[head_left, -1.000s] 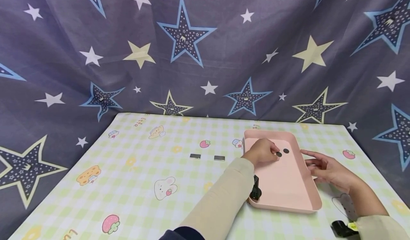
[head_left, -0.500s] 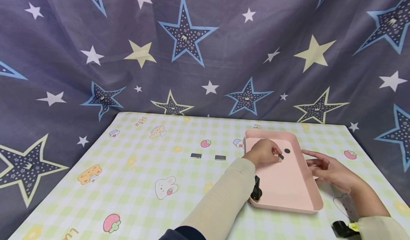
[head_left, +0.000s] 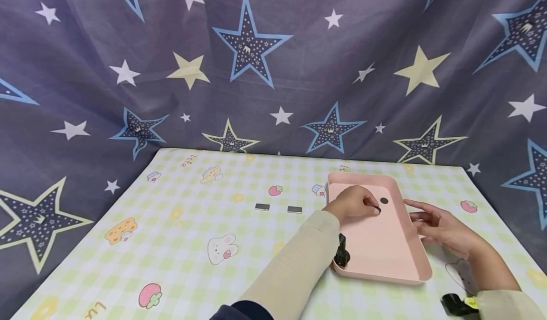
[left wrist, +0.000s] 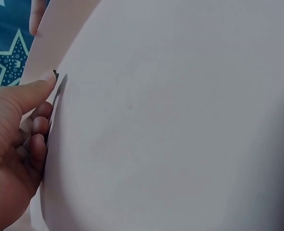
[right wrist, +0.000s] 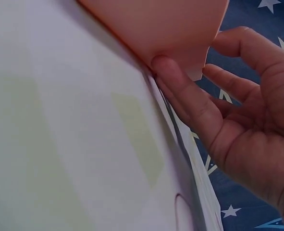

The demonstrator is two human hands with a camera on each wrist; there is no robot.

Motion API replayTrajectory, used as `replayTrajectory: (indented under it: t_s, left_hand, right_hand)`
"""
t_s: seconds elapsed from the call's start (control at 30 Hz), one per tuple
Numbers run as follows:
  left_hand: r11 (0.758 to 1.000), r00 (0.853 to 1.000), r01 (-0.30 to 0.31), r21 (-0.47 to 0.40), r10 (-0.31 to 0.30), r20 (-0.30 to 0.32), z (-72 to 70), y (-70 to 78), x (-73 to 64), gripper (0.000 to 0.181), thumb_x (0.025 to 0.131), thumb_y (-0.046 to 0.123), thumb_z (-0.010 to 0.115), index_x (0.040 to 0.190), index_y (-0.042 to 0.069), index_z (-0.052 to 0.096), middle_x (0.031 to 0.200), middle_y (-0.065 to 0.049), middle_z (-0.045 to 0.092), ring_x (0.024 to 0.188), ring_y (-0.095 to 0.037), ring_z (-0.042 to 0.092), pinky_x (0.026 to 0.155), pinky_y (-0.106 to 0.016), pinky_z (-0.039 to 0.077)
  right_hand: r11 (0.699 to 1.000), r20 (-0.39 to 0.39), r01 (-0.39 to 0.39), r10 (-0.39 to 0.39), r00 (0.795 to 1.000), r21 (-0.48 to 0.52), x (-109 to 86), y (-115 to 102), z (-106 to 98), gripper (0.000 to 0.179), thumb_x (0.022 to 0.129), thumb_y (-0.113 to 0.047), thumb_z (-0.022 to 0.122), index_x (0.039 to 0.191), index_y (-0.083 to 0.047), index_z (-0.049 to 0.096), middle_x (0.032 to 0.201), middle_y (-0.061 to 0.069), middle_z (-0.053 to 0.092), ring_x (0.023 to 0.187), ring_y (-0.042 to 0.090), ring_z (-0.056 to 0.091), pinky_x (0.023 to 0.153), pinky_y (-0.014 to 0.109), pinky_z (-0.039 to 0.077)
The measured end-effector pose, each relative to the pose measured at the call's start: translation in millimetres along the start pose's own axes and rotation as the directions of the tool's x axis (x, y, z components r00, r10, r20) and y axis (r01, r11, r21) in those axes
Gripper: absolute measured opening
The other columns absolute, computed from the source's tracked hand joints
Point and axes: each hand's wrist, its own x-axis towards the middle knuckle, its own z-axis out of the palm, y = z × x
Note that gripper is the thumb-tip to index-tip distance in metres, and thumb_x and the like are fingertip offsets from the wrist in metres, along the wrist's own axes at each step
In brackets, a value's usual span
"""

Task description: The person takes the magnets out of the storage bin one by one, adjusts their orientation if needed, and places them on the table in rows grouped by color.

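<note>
The left hand [head_left: 353, 202] reaches into a shallow pink tray [head_left: 384, 253] and pinches a small black disc [head_left: 378, 210] close to the tray floor. In the left wrist view, the disc's dark edge [left wrist: 55, 74] shows by the thumb tip, and the other fingers are curled. Just beyond it, a second black disc [head_left: 384, 200] lies flat on the tray floor. Outside the tray's right wall, the right hand [head_left: 444, 227] touches the tray with its fingers spread. In the right wrist view, one fingertip [right wrist: 166, 67] meets the wall near its bottom edge.
Two small dark rectangular pieces, one at left [head_left: 262, 207] and one nearer the tray [head_left: 295, 210], lie on the checked tablecloth [head_left: 179, 263]. A black wrist device [head_left: 342, 252] overlaps the tray's left wall; another [head_left: 458, 305] sits by the right sleeve. A star-patterned curtain [head_left: 273, 97] hangs behind.
The pinched disc has shifted slightly toward the near side of the tray and now looks tilted and mostly covered by the left fingertips. The right hand keeps its place at the wall.
</note>
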Motion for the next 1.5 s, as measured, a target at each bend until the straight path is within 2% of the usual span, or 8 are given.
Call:
replayTrajectory:
  t_s: [0.17,0.33,0.47,0.63,0.8,0.93,1.23,1.5]
  left_hand:
    - [0.994,0.999,-0.034,-0.106,0.034,-0.001,-2.7,0.1,-1.3,0.011,0.087,0.018,0.075,0.097,0.015,0.078,0.082,0.011,0.071,0.071,0.003,0.055,0.069,-0.009,0.041]
    - [0.986,0.996,-0.085,-0.146,0.086,-0.005,-5.3,2.2,-0.8,0.014,0.087,0.008,0.072,0.1,0.007,0.077,0.089,0.003,0.074,0.07,0.002,0.054,0.067,-0.009,0.043]
    - [0.979,0.998,-0.063,-0.193,0.059,-0.025,-5.6,3.6,0.2,0.014,0.089,0.007,0.071,0.102,0.005,0.076,0.086,0.004,0.072,0.066,-0.002,0.057,0.06,-0.011,0.045]
    - [0.964,0.996,-0.036,-0.265,0.014,-0.084,-7.0,6.0,0.1,0.013,0.088,0.008,0.073,0.1,0.003,0.076,0.079,0.004,0.07,0.062,-0.006,0.063,0.055,-0.013,0.048]
    - [0.958,0.991,-0.085,-0.275,0.053,-0.121,-12.0,9.7,-0.6,0.012,0.087,0.008,0.074,0.097,0.002,0.076,0.08,0.0,0.073,0.062,0.003,0.058,0.06,-0.011,0.047]
    - [0.955,0.989,-0.105,-0.278,0.071,-0.13,-16.7,12.5,-1.8,0.013,0.086,0.01,0.075,0.097,0.002,0.076,0.079,0.0,0.073,0.063,0.005,0.058,0.06,-0.01,0.047]
    - [0.952,0.993,-0.062,-0.3,0.028,-0.116,-32.3,15.3,-8.8,0.013,0.086,0.014,0.076,0.098,0.007,0.077,0.079,0.006,0.071,0.069,0.001,0.06,0.06,-0.014,0.05]
    - [0.941,0.991,-0.072,-0.331,0.031,-0.128,-41.6,15.3,-18.7,0.014,0.087,0.015,0.076,0.099,0.007,0.077,0.081,0.005,0.071,0.07,0.0,0.061,0.058,-0.017,0.051]
  right_hand:
    - [1.0,-0.02,-0.007,0.007,1.0,-0.022,1.2,-1,2,0.059,0.101,0.001,0.047,0.155,-0.009,0.024,0.127,-0.001,0.059,0.111,0.016,0.063,0.082,0.043,0.056]
    - [0.998,-0.036,-0.01,0.008,0.999,-0.055,2.1,-3,3,0.06,0.101,0.0,0.048,0.154,-0.003,0.021,0.128,-0.005,0.058,0.112,0.012,0.061,0.082,0.041,0.056]
    - [0.999,-0.021,0.001,-0.002,1.0,-0.046,1.2,-2,3,0.059,0.101,0.001,0.047,0.154,-0.004,0.023,0.129,-0.006,0.058,0.113,0.011,0.06,0.081,0.042,0.056]
    - [1.0,0.004,0.017,-0.017,1.0,-0.021,-0.3,-1,2,0.058,0.101,0.003,0.045,0.154,-0.008,0.026,0.13,-0.004,0.058,0.114,0.012,0.06,0.081,0.042,0.056]
    - [1.0,0.014,0.017,-0.017,1.0,-0.015,-0.7,-1,2,0.058,0.101,0.004,0.044,0.155,-0.008,0.025,0.131,-0.004,0.058,0.115,0.013,0.06,0.081,0.043,0.056]
    - [1.0,0.011,0.019,-0.019,1.0,-0.022,-1.3,-2,2,0.058,0.101,0.004,0.045,0.154,-0.011,0.027,0.13,-0.003,0.058,0.113,0.013,0.061,0.081,0.043,0.056]
    - [0.999,0.023,0.033,-0.033,0.999,-0.002,-0.2,-1,1,0.059,0.1,0.005,0.045,0.154,-0.012,0.029,0.13,-0.003,0.059,0.113,0.014,0.061,0.081,0.042,0.056]
    - [0.999,0.03,0.042,-0.042,0.999,0.001,-0.7,0,2,0.058,0.1,0.006,0.043,0.154,-0.014,0.03,0.131,-0.003,0.059,0.114,0.014,0.061,0.081,0.042,0.056]
